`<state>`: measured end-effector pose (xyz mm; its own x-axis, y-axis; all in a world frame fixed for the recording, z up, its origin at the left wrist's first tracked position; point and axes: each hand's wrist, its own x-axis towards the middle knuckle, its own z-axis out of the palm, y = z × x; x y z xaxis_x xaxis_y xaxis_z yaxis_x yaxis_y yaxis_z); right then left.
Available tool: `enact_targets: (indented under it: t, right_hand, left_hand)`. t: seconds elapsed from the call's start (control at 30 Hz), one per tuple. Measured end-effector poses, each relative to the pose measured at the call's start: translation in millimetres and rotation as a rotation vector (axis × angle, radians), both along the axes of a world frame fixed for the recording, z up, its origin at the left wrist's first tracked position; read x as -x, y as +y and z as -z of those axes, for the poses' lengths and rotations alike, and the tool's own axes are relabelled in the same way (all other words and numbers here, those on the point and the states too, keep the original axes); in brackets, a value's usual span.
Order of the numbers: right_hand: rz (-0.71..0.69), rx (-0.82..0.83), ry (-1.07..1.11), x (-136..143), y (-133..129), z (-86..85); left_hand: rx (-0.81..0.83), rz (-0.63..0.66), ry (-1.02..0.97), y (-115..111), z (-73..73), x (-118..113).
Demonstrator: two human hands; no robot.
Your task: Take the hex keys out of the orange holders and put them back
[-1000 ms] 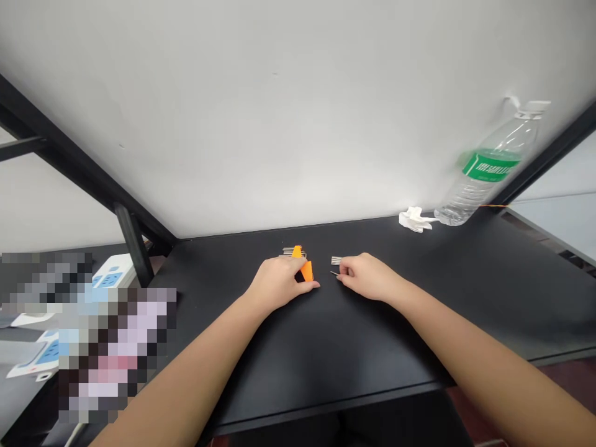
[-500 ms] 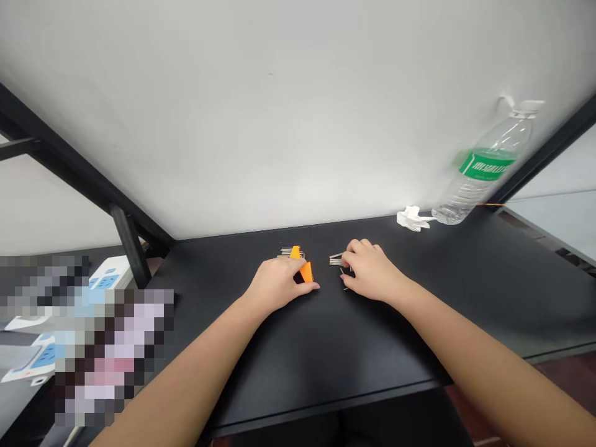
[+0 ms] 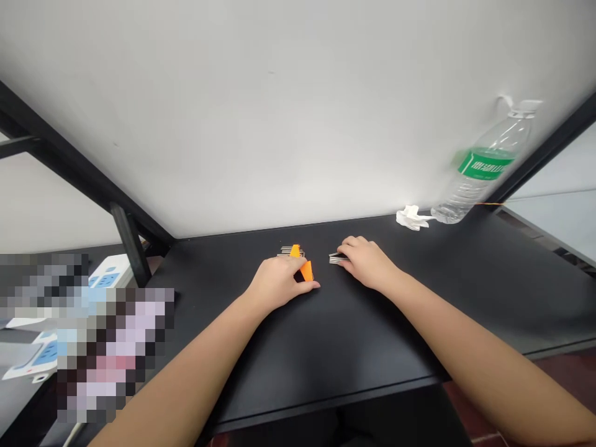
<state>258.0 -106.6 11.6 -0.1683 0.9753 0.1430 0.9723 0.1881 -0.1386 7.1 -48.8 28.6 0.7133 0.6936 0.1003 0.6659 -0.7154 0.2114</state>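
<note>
Near the middle of the black table, my left hand [image 3: 278, 280] is closed around an orange holder [image 3: 306, 270], its thumb along the near side. Thin metal rods [image 3: 287, 251] lie beyond that hand, by the holder's far end. To the right, my right hand [image 3: 367, 262] has its fingers and thumb at the right end of a small bundle of thin metal rods [image 3: 336, 259]. The fingers cover that end of the bundle. A gap of bare tabletop separates the two hands.
A crumpled white tissue [image 3: 411, 218] and a clear bottle with a green label [image 3: 484, 164] are at the back right of the black table [image 3: 298, 379]. White power strips [image 3: 109, 273] lie at the left, beside a blurred-out area. A pale wall rises behind.
My right hand has moved slightly back and left, and its thumb and fingers have closed in on the rod bundle. The loose rods near its thumb no longer show. My left hand has stayed put.
</note>
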Motion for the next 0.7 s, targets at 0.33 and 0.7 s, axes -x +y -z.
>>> enact_targets:
  t: [0.33,0.7]
  right_hand:
    - [-0.023,0.052,0.078,-7.2,2.0,-1.9]
    - [-0.235,0.119,0.652,35.4,-17.9,-17.1]
  left_hand:
    - [-0.026,0.013,-0.019,0.5,2.7,1.4]
    - [-0.074,0.054,-0.073,-5.0,5.4,-3.5]
